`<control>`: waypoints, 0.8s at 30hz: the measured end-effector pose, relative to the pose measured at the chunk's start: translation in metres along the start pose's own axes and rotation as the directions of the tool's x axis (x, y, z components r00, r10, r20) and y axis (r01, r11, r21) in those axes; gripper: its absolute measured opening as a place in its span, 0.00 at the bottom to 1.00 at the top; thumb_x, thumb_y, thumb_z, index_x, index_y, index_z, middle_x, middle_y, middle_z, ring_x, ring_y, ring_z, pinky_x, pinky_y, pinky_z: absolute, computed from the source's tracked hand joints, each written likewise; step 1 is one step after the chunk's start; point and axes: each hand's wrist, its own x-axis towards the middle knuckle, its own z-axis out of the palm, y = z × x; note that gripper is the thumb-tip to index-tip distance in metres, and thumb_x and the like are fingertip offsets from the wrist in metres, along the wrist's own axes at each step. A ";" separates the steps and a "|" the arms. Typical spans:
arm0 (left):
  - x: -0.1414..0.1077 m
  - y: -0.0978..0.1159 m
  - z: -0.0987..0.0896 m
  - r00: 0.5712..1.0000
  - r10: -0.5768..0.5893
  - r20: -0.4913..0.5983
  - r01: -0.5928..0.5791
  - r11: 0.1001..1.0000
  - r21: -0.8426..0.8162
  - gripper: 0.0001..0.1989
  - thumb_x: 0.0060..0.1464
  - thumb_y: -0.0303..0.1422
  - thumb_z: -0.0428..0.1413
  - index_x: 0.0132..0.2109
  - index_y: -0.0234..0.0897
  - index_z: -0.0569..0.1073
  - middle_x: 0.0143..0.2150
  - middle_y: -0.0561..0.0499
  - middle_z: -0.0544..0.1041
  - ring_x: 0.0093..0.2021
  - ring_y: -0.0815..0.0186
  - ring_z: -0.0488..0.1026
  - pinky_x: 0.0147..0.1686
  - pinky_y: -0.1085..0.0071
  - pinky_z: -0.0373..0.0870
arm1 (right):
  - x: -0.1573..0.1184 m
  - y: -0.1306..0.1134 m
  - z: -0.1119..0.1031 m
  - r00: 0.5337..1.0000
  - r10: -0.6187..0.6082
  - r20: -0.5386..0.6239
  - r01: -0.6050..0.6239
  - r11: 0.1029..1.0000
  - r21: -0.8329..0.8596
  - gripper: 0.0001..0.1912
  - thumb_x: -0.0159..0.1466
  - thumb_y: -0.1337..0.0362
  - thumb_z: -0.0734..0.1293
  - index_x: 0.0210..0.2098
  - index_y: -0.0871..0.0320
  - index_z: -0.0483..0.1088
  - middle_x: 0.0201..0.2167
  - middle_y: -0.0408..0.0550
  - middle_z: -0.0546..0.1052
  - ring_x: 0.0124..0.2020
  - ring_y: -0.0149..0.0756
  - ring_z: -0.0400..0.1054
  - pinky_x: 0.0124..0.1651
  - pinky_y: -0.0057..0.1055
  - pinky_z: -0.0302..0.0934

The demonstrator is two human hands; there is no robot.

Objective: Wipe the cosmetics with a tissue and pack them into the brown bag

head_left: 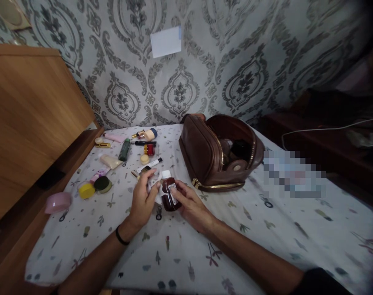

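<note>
My right hand (192, 205) is wrapped around a dark brown bottle (169, 200) with a white cap, held nearly upright over the cloth. The bottle's label shows beside my right thumb. Close on its left side is my left hand (143, 198), fingers curled and thumb toward the bottle. What looks like a crumpled white tissue (157, 180) sits between the left fingers and the bottle. Just right of the hands stands a brown leather toiletry bag (201, 151), unzipped, with several dark items inside.
Several cosmetics lie left and behind: a green bottle (124, 150), a beige tube (110, 161), a red jar (149, 150), a yellow jar (87, 190), a dark green jar (103, 184) and a pink container (58, 203). A wooden cabinet (35, 110) borders the left.
</note>
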 end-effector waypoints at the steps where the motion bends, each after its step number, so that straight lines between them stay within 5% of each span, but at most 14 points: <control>1: 0.000 0.000 0.000 1.000 0.004 -0.019 -0.004 1.000 -0.007 0.13 0.63 0.34 0.52 0.53 0.39 0.70 0.48 0.46 0.74 0.50 0.60 0.71 0.50 0.63 0.67 | 0.000 0.000 -0.001 1.000 -0.004 -0.005 0.004 1.000 -0.012 0.21 0.54 0.50 0.76 0.42 0.54 0.74 0.42 0.46 0.78 0.42 0.35 0.70 0.46 0.30 0.63; 5: 0.000 0.000 0.001 0.993 0.116 -0.022 -0.116 0.993 0.007 0.06 0.61 0.33 0.54 0.44 0.40 0.73 0.43 0.49 0.73 0.47 0.61 0.71 0.47 0.65 0.68 | 0.002 0.001 -0.002 0.999 -0.043 -0.016 0.042 0.998 -0.047 0.22 0.54 0.51 0.76 0.44 0.54 0.74 0.43 0.47 0.77 0.45 0.37 0.70 0.47 0.31 0.63; 14: -0.005 -0.002 0.003 0.946 0.322 0.021 -0.323 0.942 0.092 0.13 0.63 0.30 0.53 0.52 0.42 0.75 0.47 0.46 0.70 0.47 0.62 0.71 0.46 0.64 0.71 | 0.000 -0.002 0.002 0.999 -0.009 -0.052 0.014 0.996 0.088 0.22 0.52 0.52 0.77 0.42 0.53 0.73 0.40 0.44 0.78 0.40 0.35 0.71 0.43 0.30 0.64; 24: -0.017 0.010 0.004 0.836 0.494 0.238 -0.523 0.850 0.071 0.18 0.63 0.24 0.50 0.57 0.42 0.72 0.49 0.45 0.66 0.48 0.63 0.68 0.45 0.67 0.72 | 0.007 -0.011 -0.005 0.991 0.052 -0.125 -0.019 0.968 0.250 0.19 0.48 0.54 0.80 0.34 0.56 0.76 0.30 0.39 0.77 0.32 0.29 0.69 0.37 0.26 0.62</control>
